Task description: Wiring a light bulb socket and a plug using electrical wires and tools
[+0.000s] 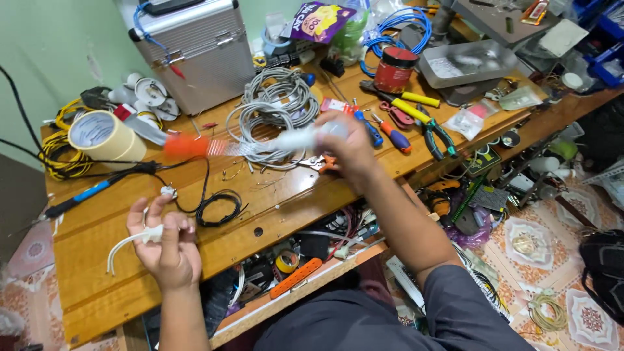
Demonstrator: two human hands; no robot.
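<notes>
Left hand (166, 247) pinches a white cable (127, 244) over the wooden desk (97, 292). Right hand (351, 146) holds a blurry white tool with an orange tip (185, 145), just above the grey cable coil (276, 104).

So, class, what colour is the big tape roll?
Beige, with a white core; tape roll, head view.

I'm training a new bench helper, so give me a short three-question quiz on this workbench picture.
1. True or false: the left hand holds a short white cable.
2. Which lies nearest the coil of grey cable? A: masking tape roll B: red jar C: metal case
3. What colour is the tip of the blurred tool in the right hand?

Key: 1 true; 2 C; 3 orange.
</notes>
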